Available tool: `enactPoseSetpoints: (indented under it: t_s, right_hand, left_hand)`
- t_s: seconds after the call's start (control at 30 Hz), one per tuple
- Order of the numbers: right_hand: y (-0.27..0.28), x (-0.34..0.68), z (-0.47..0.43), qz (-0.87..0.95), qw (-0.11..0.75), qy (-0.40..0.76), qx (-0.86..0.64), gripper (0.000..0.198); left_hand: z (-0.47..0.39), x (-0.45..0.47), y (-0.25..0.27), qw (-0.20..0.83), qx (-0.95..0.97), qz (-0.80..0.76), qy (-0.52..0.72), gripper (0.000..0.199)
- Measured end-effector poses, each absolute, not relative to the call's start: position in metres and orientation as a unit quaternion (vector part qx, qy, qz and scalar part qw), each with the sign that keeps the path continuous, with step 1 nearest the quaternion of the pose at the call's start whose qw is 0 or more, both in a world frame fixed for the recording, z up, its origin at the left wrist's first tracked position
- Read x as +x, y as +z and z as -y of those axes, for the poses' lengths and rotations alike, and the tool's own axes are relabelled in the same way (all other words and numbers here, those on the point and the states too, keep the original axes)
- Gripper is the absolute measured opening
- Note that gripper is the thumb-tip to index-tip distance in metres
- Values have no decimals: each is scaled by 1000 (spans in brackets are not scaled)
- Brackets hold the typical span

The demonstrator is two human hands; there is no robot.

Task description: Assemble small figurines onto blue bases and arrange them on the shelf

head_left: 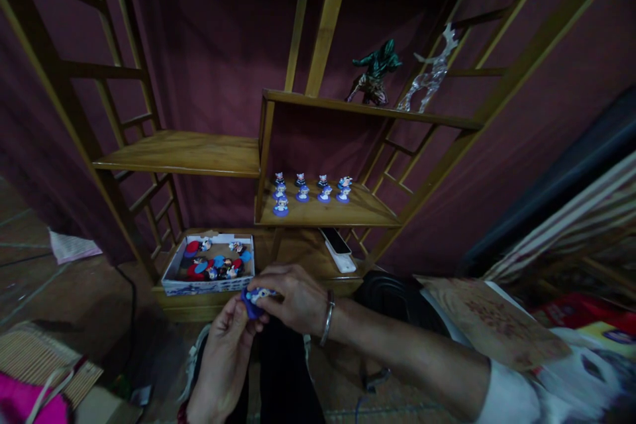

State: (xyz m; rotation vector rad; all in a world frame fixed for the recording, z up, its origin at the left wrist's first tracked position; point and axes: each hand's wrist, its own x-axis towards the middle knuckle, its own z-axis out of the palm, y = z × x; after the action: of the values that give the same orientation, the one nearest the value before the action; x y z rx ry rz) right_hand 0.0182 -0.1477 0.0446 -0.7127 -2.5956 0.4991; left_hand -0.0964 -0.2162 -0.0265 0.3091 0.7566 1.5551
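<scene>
Between my two hands is a small figurine (253,300) with a purple-blue round base and a white-and-blue body. My left hand (229,344) pinches the base from below and the left. From the right, my right hand (293,295) has its fingers closed on the figurine's upper part, hiding some of it. Just beyond my hands, a white open box (209,288) holds several loose figurines (231,268) with red and blue bases. On the middle shelf (338,215) stand rows of small figurines (303,193), the nearer ones on purple-blue bases.
A phone (336,241) and a white device (342,262) lie on the bottom shelf. Above are a dark green crouching statue (376,73) and a clear deer figure (432,73). A wooden side shelf (183,152) sits left. Cardboard (491,318) and bags crowd the right.
</scene>
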Motion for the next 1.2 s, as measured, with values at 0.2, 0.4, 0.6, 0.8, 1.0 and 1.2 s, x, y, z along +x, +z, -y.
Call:
enactPoseSetpoints:
  t_s: [0.2, 0.4, 0.6, 0.8, 1.0, 1.2]
  right_hand:
    - [47, 23, 145, 945, 192, 162, -211, 20]
    - [52, 24, 142, 941, 187, 173, -223, 19]
    - [56, 20, 142, 937, 172, 162, -256, 19]
    - [55, 19, 139, 950, 164, 160, -214, 17]
    - [59, 18, 141, 959, 142, 157, -187, 17]
    - [68, 17, 142, 943, 153, 157, -249, 29]
  left_hand:
    - [215, -94, -35, 647, 142, -306, 684, 14]
    - [211, -95, -34, 649, 171, -289, 683, 15]
    - [210, -97, -32, 641, 166, -289, 692, 14]
    - [214, -96, -32, 649, 152, -270, 695, 10]
    - [215, -94, -37, 656, 144, -258, 694, 9]
    - [210, -96, -27, 656, 127, -236, 705, 11]
